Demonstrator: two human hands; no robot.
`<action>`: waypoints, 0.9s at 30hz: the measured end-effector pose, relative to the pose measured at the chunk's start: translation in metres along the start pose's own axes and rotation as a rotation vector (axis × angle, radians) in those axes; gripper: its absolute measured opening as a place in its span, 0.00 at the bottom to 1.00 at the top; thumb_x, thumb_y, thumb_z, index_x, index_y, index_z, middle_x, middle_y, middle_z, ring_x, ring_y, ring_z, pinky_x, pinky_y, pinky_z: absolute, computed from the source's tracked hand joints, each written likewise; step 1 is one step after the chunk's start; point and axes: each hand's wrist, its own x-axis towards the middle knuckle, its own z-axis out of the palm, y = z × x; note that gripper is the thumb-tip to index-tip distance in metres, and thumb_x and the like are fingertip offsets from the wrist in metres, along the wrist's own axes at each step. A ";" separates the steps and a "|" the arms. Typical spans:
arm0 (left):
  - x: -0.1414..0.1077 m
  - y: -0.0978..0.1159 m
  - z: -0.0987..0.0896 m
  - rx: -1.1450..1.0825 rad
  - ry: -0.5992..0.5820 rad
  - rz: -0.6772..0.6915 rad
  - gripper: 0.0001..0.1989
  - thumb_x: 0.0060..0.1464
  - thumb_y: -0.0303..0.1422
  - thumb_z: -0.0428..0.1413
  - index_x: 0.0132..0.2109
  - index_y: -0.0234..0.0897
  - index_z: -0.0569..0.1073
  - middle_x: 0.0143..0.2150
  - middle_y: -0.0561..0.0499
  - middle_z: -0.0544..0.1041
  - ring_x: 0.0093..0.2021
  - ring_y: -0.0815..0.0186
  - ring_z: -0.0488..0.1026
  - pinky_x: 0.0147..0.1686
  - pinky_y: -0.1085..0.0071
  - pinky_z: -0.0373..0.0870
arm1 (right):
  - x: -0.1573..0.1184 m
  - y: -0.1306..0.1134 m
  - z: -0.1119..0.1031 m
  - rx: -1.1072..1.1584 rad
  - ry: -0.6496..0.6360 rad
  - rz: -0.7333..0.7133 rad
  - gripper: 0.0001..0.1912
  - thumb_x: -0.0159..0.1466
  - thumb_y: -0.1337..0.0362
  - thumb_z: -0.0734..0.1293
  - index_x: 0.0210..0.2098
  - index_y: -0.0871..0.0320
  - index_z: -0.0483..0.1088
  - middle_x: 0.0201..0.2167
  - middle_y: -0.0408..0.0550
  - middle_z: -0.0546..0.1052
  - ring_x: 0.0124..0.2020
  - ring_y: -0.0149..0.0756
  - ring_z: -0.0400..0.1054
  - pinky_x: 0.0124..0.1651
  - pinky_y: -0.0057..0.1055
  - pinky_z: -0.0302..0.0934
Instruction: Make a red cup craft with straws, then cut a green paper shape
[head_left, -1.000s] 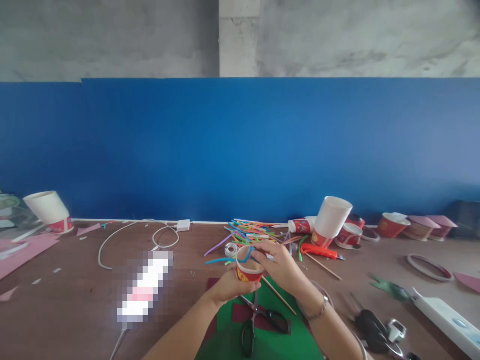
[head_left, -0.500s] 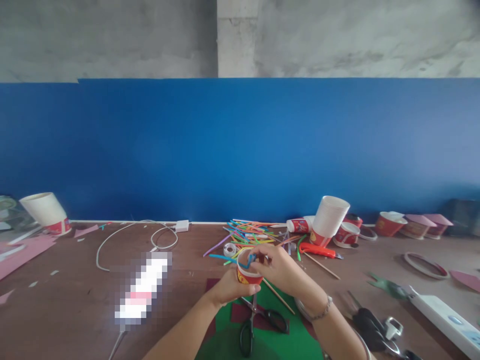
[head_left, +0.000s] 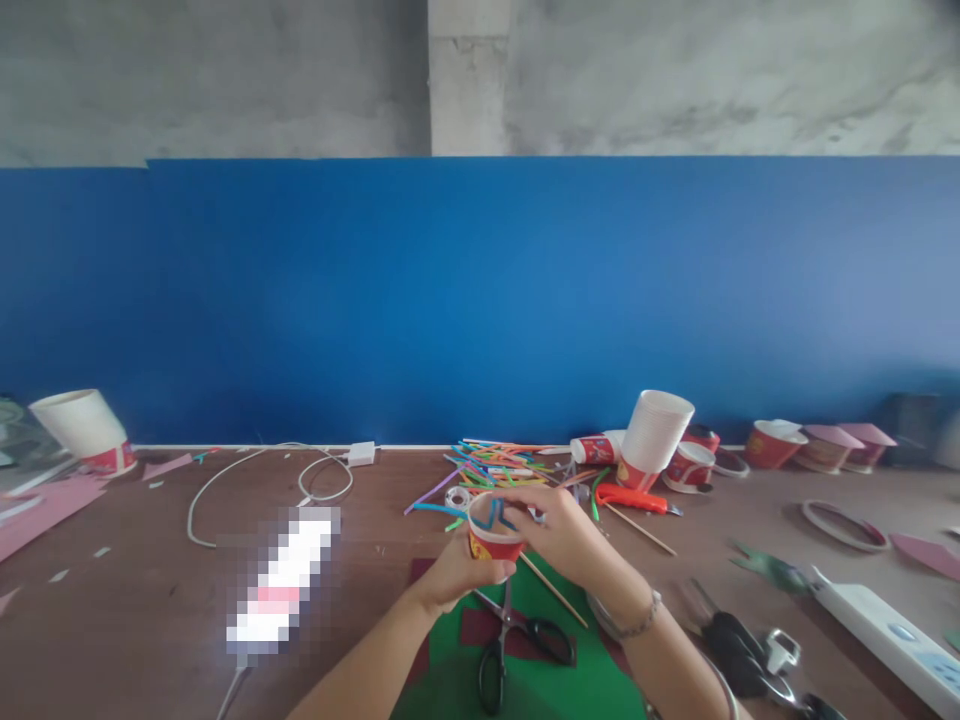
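A small red and white paper cup (head_left: 496, 549) is tilted in my left hand (head_left: 454, 577), whose fingers and thumb wrap round its side. A blue pipe cleaner (head_left: 489, 518) lies bent in a zigzag in the cup's mouth, and one long end sticks out over the left rim. My right hand (head_left: 559, 530) reaches over the right rim with its fingers closed at the bent end; the fingertips are partly hidden. Below the cup, black-handled scissors (head_left: 508, 620) lie spread on green sheet (head_left: 540, 690) with dark red pieces.
Many coloured pipe cleaners (head_left: 499, 465) and a tape roll (head_left: 457, 497) lie beyond the cup. To the right are stacked paper cups (head_left: 654, 440), an orange cutter (head_left: 634, 498), keys (head_left: 739, 640) and a power strip (head_left: 877, 630). A white cable (head_left: 191, 510) curls at left.
My right fingers have shifted on the cup's rim, and more of the bent blue pipe cleaner shows inside. The cup stays in my left hand, slightly lower left.
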 end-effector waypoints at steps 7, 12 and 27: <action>0.001 0.002 -0.005 0.024 0.029 0.017 0.25 0.37 0.32 0.65 0.46 0.35 0.73 0.44 0.45 0.74 0.44 0.60 0.69 0.44 0.66 0.64 | 0.003 0.015 -0.006 -0.053 0.094 0.009 0.09 0.57 0.67 0.63 0.31 0.54 0.77 0.38 0.49 0.75 0.42 0.41 0.68 0.46 0.38 0.62; 0.001 0.001 -0.001 0.099 -0.043 -0.020 0.17 0.39 0.29 0.63 0.40 0.34 0.74 0.34 0.49 0.75 0.38 0.63 0.70 0.41 0.68 0.65 | -0.001 0.019 -0.004 -0.185 -0.091 0.038 0.12 0.51 0.72 0.65 0.24 0.51 0.78 0.43 0.47 0.74 0.47 0.45 0.65 0.48 0.41 0.59; 0.004 0.003 0.004 0.186 -0.130 0.102 0.19 0.39 0.21 0.59 0.43 0.34 0.69 0.30 0.54 0.68 0.28 0.73 0.62 0.29 0.77 0.61 | 0.003 0.013 0.017 0.026 -0.123 0.086 0.11 0.47 0.76 0.65 0.19 0.56 0.77 0.46 0.49 0.72 0.46 0.41 0.66 0.45 0.33 0.60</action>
